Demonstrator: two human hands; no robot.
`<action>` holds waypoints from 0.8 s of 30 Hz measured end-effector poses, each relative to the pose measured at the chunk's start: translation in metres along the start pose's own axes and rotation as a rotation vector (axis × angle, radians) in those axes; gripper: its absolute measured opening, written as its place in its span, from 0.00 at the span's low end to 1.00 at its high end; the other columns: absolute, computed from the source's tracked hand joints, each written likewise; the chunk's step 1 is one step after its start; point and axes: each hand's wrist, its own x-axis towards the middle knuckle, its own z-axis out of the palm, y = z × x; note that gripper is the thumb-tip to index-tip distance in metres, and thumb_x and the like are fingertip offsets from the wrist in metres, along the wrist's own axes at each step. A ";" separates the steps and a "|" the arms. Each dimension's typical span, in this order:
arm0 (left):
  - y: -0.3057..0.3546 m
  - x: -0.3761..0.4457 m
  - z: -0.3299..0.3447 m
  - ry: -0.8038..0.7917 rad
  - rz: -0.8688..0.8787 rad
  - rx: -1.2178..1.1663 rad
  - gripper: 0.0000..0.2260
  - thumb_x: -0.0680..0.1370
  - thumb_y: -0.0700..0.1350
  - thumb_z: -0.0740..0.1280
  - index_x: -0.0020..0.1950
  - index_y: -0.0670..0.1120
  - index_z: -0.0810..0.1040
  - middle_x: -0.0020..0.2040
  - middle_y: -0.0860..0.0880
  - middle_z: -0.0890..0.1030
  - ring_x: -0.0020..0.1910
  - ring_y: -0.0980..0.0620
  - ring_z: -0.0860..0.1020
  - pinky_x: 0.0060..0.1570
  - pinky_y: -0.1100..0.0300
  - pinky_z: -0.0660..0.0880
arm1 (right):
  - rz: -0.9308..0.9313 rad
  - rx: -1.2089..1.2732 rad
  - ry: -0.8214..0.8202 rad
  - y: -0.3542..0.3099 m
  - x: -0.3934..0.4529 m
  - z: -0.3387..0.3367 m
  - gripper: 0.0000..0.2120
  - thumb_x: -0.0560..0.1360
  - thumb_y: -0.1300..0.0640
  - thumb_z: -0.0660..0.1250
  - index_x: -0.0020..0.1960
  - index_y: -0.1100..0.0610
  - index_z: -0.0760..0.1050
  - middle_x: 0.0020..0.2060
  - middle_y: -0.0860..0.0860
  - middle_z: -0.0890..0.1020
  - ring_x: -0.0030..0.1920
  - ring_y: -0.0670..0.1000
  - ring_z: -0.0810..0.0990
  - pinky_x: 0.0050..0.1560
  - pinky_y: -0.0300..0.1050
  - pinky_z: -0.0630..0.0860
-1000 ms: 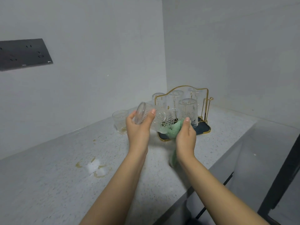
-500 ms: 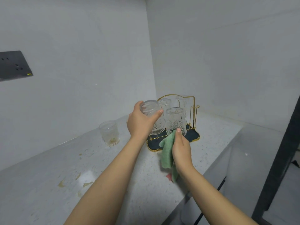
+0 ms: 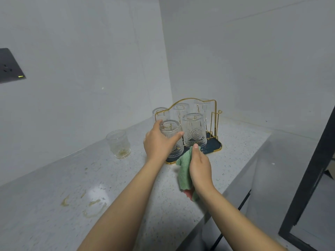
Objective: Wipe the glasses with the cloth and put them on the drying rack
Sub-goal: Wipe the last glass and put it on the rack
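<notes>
No text, label, brand, number or sign can be read on anything in view. The dark grey wall socket plate (image 3: pixel 10 67) at the left edge shows only a small green light at its lower corner, with no lettering. The clear embossed glasses carry only ornamental patterns.

The glasses (image 3: pixel 194 131) were clear, embossed and shiny. The rack (image 3: pixel 215 120) was thin glossy gold wire over a dark smooth tray. The cloth (image 3: pixel 184 171) looked soft, matt green terry. The speckled stone-like surface (image 3: pixel 126 180) gleamed faintly.
</notes>
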 end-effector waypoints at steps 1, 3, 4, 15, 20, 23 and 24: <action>0.000 0.000 0.000 -0.008 0.007 0.001 0.38 0.68 0.63 0.74 0.73 0.51 0.67 0.67 0.49 0.77 0.67 0.46 0.72 0.65 0.50 0.70 | 0.000 0.003 -0.003 0.000 0.000 0.001 0.23 0.81 0.45 0.49 0.31 0.55 0.64 0.27 0.50 0.71 0.31 0.49 0.71 0.36 0.46 0.67; -0.002 -0.001 0.001 -0.025 0.023 0.002 0.39 0.68 0.63 0.74 0.74 0.51 0.66 0.68 0.48 0.76 0.69 0.45 0.71 0.65 0.50 0.69 | -0.005 0.006 -0.008 0.000 -0.002 0.002 0.23 0.81 0.46 0.49 0.30 0.55 0.63 0.26 0.49 0.70 0.30 0.49 0.70 0.35 0.46 0.66; -0.002 -0.001 0.001 -0.035 0.032 0.003 0.39 0.69 0.63 0.73 0.75 0.50 0.64 0.69 0.48 0.75 0.69 0.45 0.70 0.65 0.50 0.69 | -0.009 0.008 -0.008 0.000 -0.003 0.003 0.23 0.81 0.46 0.49 0.30 0.54 0.62 0.26 0.49 0.70 0.30 0.49 0.69 0.35 0.45 0.66; -0.045 -0.001 -0.055 -0.006 -0.095 -0.207 0.25 0.77 0.59 0.66 0.70 0.48 0.69 0.64 0.48 0.75 0.52 0.53 0.75 0.53 0.56 0.73 | -0.019 -0.030 -0.134 -0.002 -0.019 0.052 0.26 0.81 0.45 0.49 0.32 0.59 0.70 0.30 0.53 0.78 0.34 0.52 0.76 0.39 0.47 0.70; -0.097 0.018 -0.081 0.039 -0.214 -0.160 0.23 0.79 0.56 0.64 0.69 0.44 0.69 0.64 0.43 0.76 0.57 0.49 0.76 0.53 0.58 0.70 | -0.053 -0.068 -0.203 -0.001 -0.022 0.098 0.25 0.81 0.48 0.50 0.31 0.60 0.70 0.31 0.55 0.78 0.35 0.54 0.75 0.42 0.48 0.70; -0.126 0.035 -0.087 0.087 -0.295 -0.144 0.26 0.78 0.54 0.66 0.72 0.42 0.66 0.69 0.41 0.70 0.66 0.44 0.72 0.62 0.54 0.69 | -0.061 -0.107 -0.228 0.001 -0.016 0.127 0.25 0.81 0.46 0.50 0.29 0.55 0.65 0.29 0.53 0.76 0.36 0.56 0.75 0.43 0.49 0.71; -0.137 0.041 -0.089 0.108 -0.323 -0.142 0.29 0.78 0.54 0.67 0.73 0.42 0.64 0.71 0.41 0.67 0.69 0.44 0.70 0.64 0.53 0.68 | -0.058 -0.123 -0.242 0.006 -0.013 0.138 0.25 0.80 0.43 0.49 0.29 0.55 0.67 0.32 0.54 0.78 0.39 0.58 0.78 0.45 0.51 0.74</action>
